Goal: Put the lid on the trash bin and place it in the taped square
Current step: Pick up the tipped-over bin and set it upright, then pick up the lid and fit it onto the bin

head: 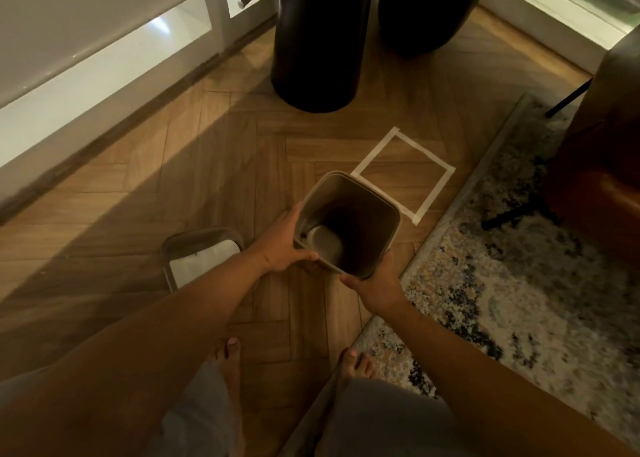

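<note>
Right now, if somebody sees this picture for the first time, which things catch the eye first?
First, the open trash bin at the centre, gripped at its rim by the left hand and the right hand. Just beyond it, the taped square shows white on the wooden floor. The lid lies on the floor, left of the bin.

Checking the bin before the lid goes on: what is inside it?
The trash bin looks empty: only its pale floor and dark inner walls show. The far inner side is in deep shadow, so anything small there cannot be ruled out.
</note>
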### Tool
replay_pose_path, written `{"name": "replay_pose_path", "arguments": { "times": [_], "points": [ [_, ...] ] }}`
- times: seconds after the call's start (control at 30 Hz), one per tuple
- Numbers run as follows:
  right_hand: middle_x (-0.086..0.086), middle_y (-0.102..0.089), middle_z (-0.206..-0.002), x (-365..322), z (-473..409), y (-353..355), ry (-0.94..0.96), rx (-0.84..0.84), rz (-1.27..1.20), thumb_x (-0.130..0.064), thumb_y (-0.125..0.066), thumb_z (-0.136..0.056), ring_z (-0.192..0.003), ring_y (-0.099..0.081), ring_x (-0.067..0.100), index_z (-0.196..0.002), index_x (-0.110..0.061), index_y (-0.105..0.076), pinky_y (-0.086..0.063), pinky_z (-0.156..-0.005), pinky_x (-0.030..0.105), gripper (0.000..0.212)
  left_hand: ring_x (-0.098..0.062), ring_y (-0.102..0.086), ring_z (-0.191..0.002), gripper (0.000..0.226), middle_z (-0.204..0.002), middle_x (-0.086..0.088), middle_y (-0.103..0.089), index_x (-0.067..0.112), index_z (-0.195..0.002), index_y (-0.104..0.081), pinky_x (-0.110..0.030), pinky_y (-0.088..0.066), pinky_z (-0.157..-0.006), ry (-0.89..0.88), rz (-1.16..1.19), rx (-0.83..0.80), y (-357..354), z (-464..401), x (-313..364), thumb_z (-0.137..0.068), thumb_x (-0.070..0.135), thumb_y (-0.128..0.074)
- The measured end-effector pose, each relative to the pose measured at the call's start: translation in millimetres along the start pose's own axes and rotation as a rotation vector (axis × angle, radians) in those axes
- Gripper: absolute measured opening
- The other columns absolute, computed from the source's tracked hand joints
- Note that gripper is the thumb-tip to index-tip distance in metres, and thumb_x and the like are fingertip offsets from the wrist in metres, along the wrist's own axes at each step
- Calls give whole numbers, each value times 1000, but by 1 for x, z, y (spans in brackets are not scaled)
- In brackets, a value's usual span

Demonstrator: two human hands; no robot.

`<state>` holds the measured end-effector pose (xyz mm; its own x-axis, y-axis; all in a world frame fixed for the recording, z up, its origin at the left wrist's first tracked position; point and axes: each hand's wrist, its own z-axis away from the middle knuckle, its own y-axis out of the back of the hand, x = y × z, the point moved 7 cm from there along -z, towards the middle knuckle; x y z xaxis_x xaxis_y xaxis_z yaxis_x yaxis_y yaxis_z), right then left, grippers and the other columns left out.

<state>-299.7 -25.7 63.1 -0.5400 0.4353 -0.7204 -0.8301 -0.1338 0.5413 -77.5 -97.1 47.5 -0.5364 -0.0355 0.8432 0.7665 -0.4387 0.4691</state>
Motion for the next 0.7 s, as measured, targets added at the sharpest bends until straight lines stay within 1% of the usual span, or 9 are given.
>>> {"name": "replay_pose_path", "arguments": {
  "times": [0.07,0.13,0.17,0.2,0.27,0.37,0.47,0.57,0.7],
  "points": [
    [11,-44,-145,-9,0,3,-32,18,80,-23,-94,-76,-140,-42,35,-145,-5,-29,-44,-106,41,97,-16,-37,-143,120,-160,2,-35,43,-157,-4,-47,-37,-114,3,3,5,0,2,0,-69,54,-85],
    [18,-11,-168,-26,2,6,-28,53,256,-40,-90,-78,-153,-12,39,-161,-2,-6,-27,-120,53,124,-11,-36,-141,120,-161,0,-35,39,-157,-2,-41,-37,-113,36,16,44,3,6,-5,-69,62,-81],
    [16,-2,-170,-39,3,7,28,81,322,-44,-86,-81,-155,-3,38,-164,-5,-1,-21,-122,55,124,-7,-34,-137,118,-160,-1,-35,38,-157,-3,-37,-36,-110,58,27,71,6,10,-7,-70,67,-77],
    [14,0,-171,-56,5,7,111,103,354,-43,-83,-84,-155,-1,36,-165,-8,-4,-19,-122,55,118,-4,-34,-133,116,-160,-1,-36,37,-157,-5,-33,-36,-106,78,32,100,10,14,-9,-70,73,-72],
    [11,-7,-171,-88,8,-1,277,98,345,-36,-77,-91,-156,-6,32,-164,-12,-17,-23,-122,54,97,-9,-36,-134,106,-159,-4,-38,34,-156,-14,-32,-37,-102,111,10,159,20,25,-16,-74,76,-65],
    [5,-19,-169,-121,11,-26,428,18,296,-31,-72,-96,-154,-18,22,-160,-16,-31,-29,-121,44,77,-26,-43,-139,84,-156,-11,-42,21,-155,-30,-43,-40,-110,191,-41,235,40,44,-38,-88,54,-67],
    [2,-23,-168,-143,13,-61,503,-50,293,-42,-71,-95,-151,-25,21,-159,-20,-30,-33,-114,38,80,-31,-47,-135,69,-148,-15,-50,13,-150,-42,-39,-37,-109,264,-71,350,66,68,-67,-92,39,-69],
    [2,-24,-167,-149,12,-101,525,-96,308,-50,-67,-94,-150,-28,21,-159,-22,-27,-34,-111,36,81,-32,-49,-133,64,-146,-14,-53,12,-147,-46,-40,-39,-106,369,-54,428,89,94,-102,-93,36,-69],
    [4,-29,-167,-143,5,-151,530,-154,356,-49,-66,-95,-151,-28,21,-159,-18,-30,-31,-114,35,79,-31,-54,-126,57,-138,-13,-58,11,-141,-52,-35,-42,-97,464,-34,529,109,122,-140,-92,31,-71]
  ]
}}
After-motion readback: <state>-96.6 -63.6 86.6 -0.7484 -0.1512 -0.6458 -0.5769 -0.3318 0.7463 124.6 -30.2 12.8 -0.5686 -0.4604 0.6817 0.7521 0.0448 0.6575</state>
